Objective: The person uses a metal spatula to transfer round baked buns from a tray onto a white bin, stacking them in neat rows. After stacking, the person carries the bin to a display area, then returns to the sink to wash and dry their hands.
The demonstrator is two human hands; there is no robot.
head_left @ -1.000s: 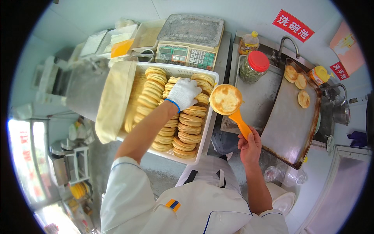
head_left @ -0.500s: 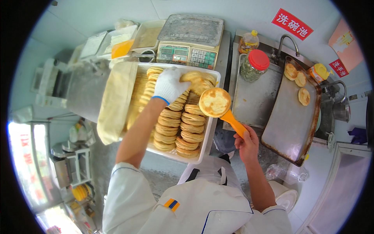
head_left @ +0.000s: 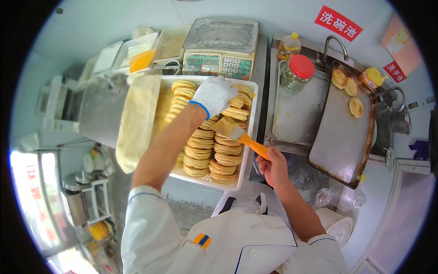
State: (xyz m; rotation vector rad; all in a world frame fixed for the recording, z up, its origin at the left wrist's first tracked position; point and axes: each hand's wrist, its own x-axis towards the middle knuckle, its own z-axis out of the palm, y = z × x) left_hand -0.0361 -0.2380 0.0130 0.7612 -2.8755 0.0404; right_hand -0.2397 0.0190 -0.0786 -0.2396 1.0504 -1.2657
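Note:
Rows of round, golden-brown flatbreads (head_left: 197,153) stand on edge or lean in stacks in a white plastic crate (head_left: 251,153). My left hand (head_left: 213,97), in a white knitted glove with a blue cuff, is at the far end of the crate, fingers closed at a flatbread (head_left: 235,101) in the right row; the fingertips are partly hidden. My bare right hand (head_left: 273,168) grips the orange handle of a flat scraper (head_left: 257,147). Its broad blade hangs over the right row, with no bread on it. A pale cloth (head_left: 137,121) covers the crate's left side.
Beyond the crate stand a digital scale (head_left: 221,43) and shallow trays (head_left: 171,43). To the right, a red-lidded jar (head_left: 296,73) stands in a metal tray by the sink. Several flatbreads lie on a large dark-rimmed baking tray (head_left: 340,123).
The scraper, which carried a flatbread to the right of the crate, has swung left over the rows and is bare. My left hand has shifted right, toward the right row.

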